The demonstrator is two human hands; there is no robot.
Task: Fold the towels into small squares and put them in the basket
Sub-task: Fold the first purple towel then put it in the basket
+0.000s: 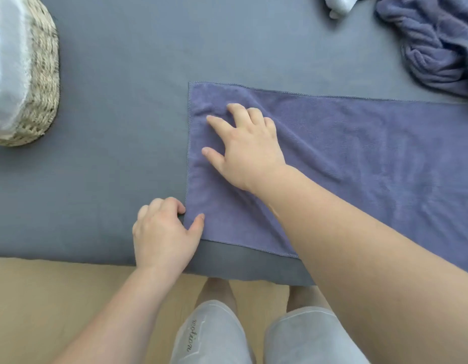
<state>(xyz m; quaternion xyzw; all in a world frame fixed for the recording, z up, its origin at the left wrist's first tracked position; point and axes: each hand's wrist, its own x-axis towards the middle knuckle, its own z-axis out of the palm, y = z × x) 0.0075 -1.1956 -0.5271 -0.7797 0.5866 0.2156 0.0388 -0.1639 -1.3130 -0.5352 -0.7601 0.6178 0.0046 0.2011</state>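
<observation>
Left hand (164, 232) is pinching the towel (359, 166) by the bed (109, 179) near edge; right hand (244, 149), fingers spread, is flattening it. Corners need matching.

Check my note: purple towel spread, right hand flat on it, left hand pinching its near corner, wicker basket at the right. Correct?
No. The head view shows the wicker basket at the left, not the right. The purple towel spread, right hand flat on it, left hand pinching its near corner: correct.
</observation>
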